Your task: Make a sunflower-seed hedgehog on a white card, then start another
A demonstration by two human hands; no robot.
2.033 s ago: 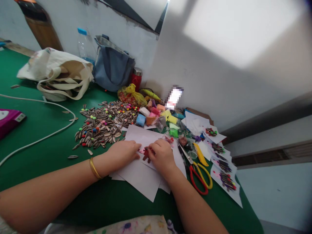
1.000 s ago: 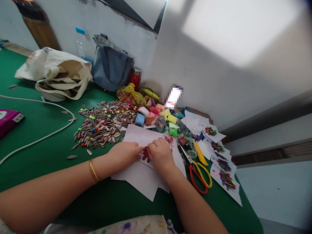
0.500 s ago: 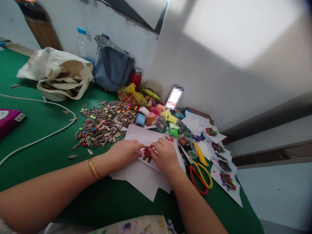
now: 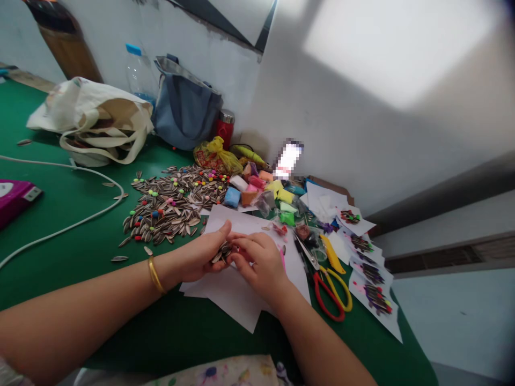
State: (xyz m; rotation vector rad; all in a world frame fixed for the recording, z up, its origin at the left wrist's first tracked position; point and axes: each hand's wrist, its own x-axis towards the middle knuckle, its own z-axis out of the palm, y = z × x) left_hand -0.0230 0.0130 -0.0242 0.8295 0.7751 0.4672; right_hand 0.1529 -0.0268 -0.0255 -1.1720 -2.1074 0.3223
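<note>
- Cupping a few sunflower seeds [image 4: 222, 252], left hand [image 4: 201, 253] curled palm-up above white paper sheets [image 4: 237, 292]
- right hand [image 4: 259, 262] fingers pinching at those seeds, touching the left palm
- big seed pile [image 4: 171, 206] on green table [image 4: 80, 236], just left
- red scissors [image 4: 328, 297] right of the paper

A green table [image 4: 92, 241] fills the frame, strewn with a heap of striped sunflower seeds [image 4: 169, 206] dotted with coloured beads. White paper sheets [image 4: 237, 295] lie beside red and yellow scissors [image 4: 332, 292], clay blocks [image 4: 257, 193] and a row of finished seed cards [image 4: 368, 268]. A white cable [image 4: 72, 228], cream tote [image 4: 92, 120] and blue bag [image 4: 185, 110] sit farther back.
</note>
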